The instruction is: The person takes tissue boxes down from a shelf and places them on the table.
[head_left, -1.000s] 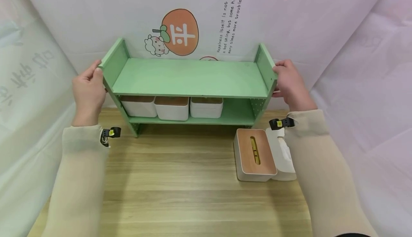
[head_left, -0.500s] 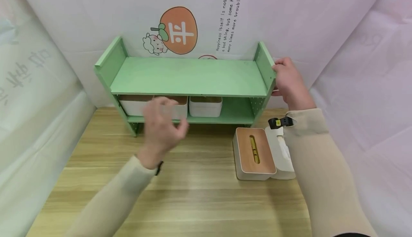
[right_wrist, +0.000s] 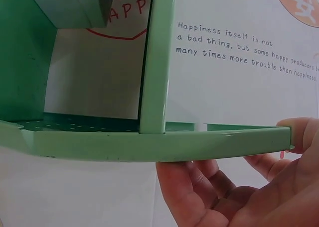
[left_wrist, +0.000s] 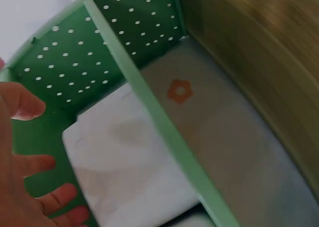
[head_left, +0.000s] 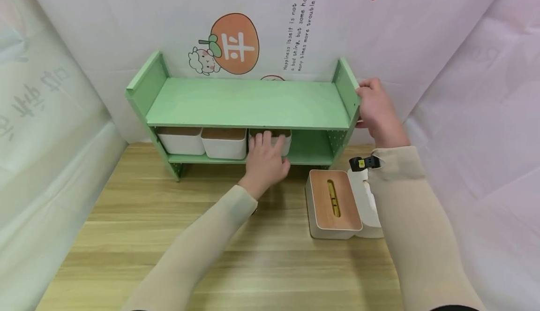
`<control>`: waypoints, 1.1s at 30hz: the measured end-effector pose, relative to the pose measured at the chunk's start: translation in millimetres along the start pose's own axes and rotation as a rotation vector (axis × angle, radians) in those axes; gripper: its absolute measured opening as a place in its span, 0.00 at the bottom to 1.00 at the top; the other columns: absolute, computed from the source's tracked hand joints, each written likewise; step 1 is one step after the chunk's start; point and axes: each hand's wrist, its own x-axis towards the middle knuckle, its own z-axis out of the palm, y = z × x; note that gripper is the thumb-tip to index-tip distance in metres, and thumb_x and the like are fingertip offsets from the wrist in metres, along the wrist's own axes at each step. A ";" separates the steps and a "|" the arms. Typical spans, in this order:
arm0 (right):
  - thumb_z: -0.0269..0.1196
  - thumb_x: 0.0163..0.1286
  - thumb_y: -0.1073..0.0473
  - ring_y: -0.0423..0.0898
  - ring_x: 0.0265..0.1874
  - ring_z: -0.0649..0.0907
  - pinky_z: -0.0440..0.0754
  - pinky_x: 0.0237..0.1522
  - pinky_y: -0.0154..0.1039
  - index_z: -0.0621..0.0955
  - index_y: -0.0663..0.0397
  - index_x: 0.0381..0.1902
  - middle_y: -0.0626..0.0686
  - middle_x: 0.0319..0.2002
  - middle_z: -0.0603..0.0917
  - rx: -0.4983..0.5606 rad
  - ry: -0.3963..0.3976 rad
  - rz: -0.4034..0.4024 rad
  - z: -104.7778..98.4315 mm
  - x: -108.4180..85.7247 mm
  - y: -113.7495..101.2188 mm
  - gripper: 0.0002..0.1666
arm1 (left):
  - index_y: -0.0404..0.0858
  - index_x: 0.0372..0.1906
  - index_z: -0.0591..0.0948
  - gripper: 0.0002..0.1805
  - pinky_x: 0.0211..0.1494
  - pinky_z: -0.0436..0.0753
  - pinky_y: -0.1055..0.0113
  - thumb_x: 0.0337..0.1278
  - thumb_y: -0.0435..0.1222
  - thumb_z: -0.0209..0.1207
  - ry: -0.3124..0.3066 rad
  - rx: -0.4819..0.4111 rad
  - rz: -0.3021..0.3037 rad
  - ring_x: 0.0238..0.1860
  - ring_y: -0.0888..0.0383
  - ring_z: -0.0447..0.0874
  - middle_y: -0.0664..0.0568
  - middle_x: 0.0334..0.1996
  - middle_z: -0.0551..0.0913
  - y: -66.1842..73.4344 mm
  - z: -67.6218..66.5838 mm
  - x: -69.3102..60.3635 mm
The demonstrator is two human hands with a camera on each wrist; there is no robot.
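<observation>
A green two-tier shelf (head_left: 249, 102) stands against the printed backdrop. On its lower tier sit three white boxes in a row: the left box (head_left: 181, 143), the middle box (head_left: 224, 149) and the right box (head_left: 287, 147). My left hand (head_left: 266, 163) reaches in front of the right box and partly hides it. In the left wrist view, the spread fingers of that hand stand beside the white box (left_wrist: 129, 157), with a gap between. My right hand (head_left: 378, 114) grips the shelf's right side panel (right_wrist: 224, 143), its thumb on the panel's end and its fingers beneath.
On the wooden surface (head_left: 236, 264) at the right front stands a white tissue box with a wood-look lid (head_left: 346, 208). A second white box (head_left: 363, 193) touches its right side, partly behind my right sleeve. White cloth walls (head_left: 476, 161) close in the sides.
My left hand has let go of the shelf's left side panel and swung rightward to the right-hand box on the lower tier. My right hand keeps its grip; the shelf stays put.
</observation>
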 end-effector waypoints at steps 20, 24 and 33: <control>0.35 0.82 0.44 0.61 0.53 0.76 0.84 0.46 0.52 0.58 0.45 0.69 0.63 0.63 0.66 0.000 0.012 -0.017 2.5 -4.0 0.7 0.25 | 0.53 0.61 0.75 0.27 0.59 0.67 0.43 0.53 0.53 0.58 0.008 0.055 0.004 0.56 0.41 0.65 0.43 0.52 0.70 18.4 -2.8 -17.0; 0.34 0.82 0.44 0.61 0.53 0.75 0.84 0.47 0.53 0.57 0.46 0.69 0.63 0.63 0.66 -0.004 0.016 -0.021 4.6 -4.9 0.9 0.25 | 0.54 0.58 0.75 0.25 0.58 0.67 0.43 0.53 0.53 0.58 0.008 0.066 0.011 0.54 0.41 0.66 0.43 0.51 0.70 20.8 -4.7 -21.9; 0.33 0.82 0.43 0.60 0.55 0.73 0.83 0.48 0.53 0.55 0.46 0.72 0.62 0.64 0.65 0.001 0.016 -0.026 4.8 -4.3 1.2 0.27 | 0.50 0.57 0.75 0.25 0.55 0.69 0.44 0.53 0.52 0.58 0.079 0.049 0.070 0.53 0.40 0.68 0.42 0.49 0.71 29.6 -14.1 -47.2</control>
